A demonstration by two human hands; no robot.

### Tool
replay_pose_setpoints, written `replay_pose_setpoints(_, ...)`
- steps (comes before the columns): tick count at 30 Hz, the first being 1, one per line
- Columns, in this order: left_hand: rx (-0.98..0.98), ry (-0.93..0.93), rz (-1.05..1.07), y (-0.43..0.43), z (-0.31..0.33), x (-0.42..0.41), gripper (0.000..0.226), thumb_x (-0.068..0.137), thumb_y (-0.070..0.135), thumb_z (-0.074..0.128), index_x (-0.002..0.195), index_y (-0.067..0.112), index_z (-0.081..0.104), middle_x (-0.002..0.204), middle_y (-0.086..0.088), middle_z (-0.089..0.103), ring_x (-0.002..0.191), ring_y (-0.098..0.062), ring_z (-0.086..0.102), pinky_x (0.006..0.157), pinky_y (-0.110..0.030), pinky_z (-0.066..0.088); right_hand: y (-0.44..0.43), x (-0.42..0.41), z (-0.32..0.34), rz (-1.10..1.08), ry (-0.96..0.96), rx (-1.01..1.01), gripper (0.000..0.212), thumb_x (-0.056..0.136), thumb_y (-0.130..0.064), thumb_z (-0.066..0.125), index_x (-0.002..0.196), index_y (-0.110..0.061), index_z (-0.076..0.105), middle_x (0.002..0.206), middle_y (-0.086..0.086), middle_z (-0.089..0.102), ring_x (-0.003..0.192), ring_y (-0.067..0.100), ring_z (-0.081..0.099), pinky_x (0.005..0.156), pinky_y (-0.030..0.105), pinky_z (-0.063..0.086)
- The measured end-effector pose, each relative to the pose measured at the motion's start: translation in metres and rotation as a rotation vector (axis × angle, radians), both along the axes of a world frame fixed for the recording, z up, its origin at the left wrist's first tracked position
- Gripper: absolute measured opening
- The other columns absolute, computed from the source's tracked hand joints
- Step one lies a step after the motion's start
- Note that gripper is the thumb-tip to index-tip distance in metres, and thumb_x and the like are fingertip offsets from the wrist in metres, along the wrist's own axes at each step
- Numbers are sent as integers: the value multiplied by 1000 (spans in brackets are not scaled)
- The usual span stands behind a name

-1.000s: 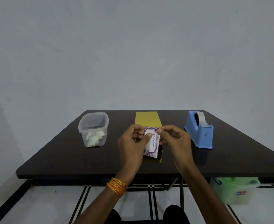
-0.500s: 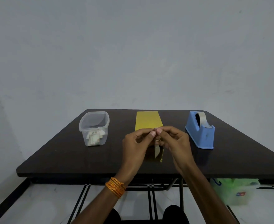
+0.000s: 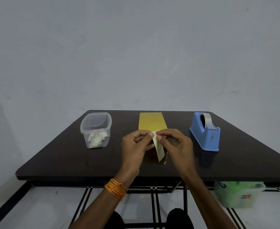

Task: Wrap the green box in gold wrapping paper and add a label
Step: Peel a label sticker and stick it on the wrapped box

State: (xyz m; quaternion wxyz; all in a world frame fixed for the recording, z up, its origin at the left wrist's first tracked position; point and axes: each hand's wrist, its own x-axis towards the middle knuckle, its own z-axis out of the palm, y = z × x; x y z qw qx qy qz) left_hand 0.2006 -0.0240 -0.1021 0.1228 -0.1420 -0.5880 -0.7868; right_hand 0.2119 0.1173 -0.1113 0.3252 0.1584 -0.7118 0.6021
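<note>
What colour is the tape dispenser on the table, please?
Blue: the tape dispenser shows best in the head view.

A band of orange threads (image 3: 115,188) circles the wrist of the left hand (image 3: 134,146) in several strands. Both forearms are bare. Dark trousers (image 3: 179,218) cover the knees.

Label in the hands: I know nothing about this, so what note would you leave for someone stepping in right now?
Hands: the left hand and right hand both pinch the top edge of the label, which hangs down with its pale back showing.
Things: the box lies mid-table behind the hands, covered in gold paper; no green shows. The tape dispenser is to its right, and a clear tub of paper slips is to its left.
Done: the wrapping, it seems.
Left: probably peel the label's backing, then stick it on the box.
</note>
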Motion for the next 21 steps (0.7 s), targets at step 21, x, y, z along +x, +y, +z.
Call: replay_pose_setpoints(21,309,-137,-299,4,-5,-3,15,87,0,65,100,-9,67,98,-18,72,96,-23,71,79,-28,59,8,3,2,144,-95,-81,20,88,-8,72,107,-10,77,102,1,76,100,15,71,88,30,57)
